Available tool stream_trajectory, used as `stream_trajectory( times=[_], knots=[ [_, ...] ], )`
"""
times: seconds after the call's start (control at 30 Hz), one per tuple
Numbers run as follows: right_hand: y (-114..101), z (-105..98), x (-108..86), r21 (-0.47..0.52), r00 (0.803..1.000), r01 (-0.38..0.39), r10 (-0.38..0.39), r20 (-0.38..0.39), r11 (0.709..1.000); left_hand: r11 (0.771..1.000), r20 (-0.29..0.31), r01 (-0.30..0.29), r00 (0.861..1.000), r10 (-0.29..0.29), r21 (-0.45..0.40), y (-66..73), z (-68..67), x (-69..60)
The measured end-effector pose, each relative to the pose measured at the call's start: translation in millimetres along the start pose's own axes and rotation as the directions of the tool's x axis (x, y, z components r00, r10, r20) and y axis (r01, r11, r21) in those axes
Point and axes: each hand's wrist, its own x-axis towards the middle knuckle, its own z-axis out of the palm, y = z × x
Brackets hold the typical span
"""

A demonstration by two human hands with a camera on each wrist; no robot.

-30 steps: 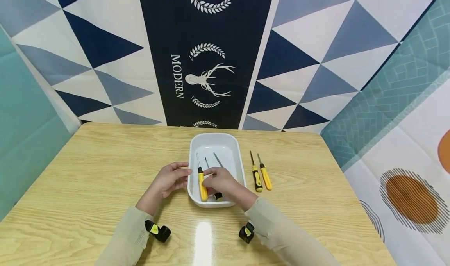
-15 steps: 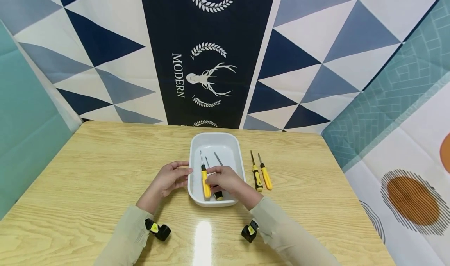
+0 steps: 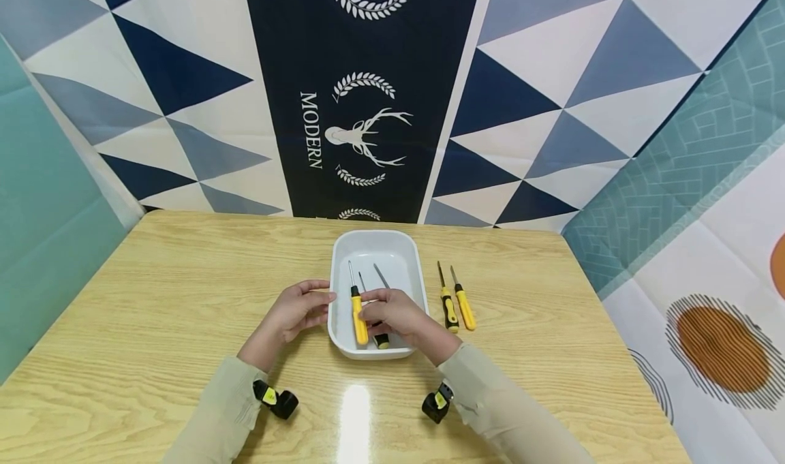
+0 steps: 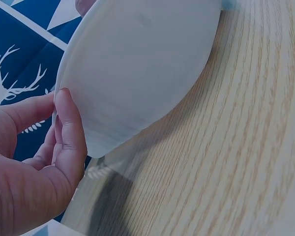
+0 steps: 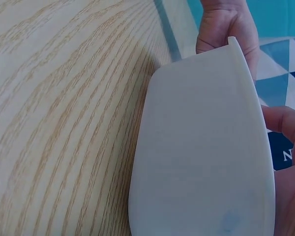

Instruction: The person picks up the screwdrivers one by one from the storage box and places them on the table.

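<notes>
In the head view a white plastic tray (image 3: 378,242) stands on the table, holding several screwdrivers. My left hand (image 3: 302,308) holds the tray's left rim between thumb and fingers; the left wrist view shows the fingertips (image 4: 68,105) on the outer wall. Reaching in over the right side, my right hand (image 3: 395,314) grips a yellow-handled screwdriver (image 3: 358,319), its shaft pointing to the far end. Partly hidden under that hand lies a black-and-yellow screwdriver (image 3: 381,341). Another screwdriver shaft (image 3: 381,275) shows beyond the fingers. In the right wrist view the tray wall hides the tools.
Right of the tray, a black-and-yellow screwdriver (image 3: 450,308) and a yellow screwdriver (image 3: 465,307) lie side by side on the wooden table (image 3: 184,300). A patterned cloth (image 3: 362,137) hangs behind the table's back edge.
Over the first half second my right hand shifted slightly right and away from me, taking the yellow screwdriver along inside the tray. Since then it is almost still. My left hand stays at the rim.
</notes>
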Motion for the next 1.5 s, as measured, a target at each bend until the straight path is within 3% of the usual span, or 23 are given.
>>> stream_trajectory(
  times=[0.3, 1.5],
  knots=[
    [-1.6, -2.2, -2.6, 0.034, 1.000, 0.003, -0.003, 0.008, 0.999, 1.000, -0.020, 0.013, 1.000, -0.013, 0.000, -0.4, 0.1, 1.4],
    [-10.3, -9.8, -7.5, 0.031, 0.999, 0.008, -0.007, -0.038, 0.999, 1.000, -0.008, -0.004, 1.000, 0.004, 0.012, -1.8, 0.6, 1.0]
  ],
)
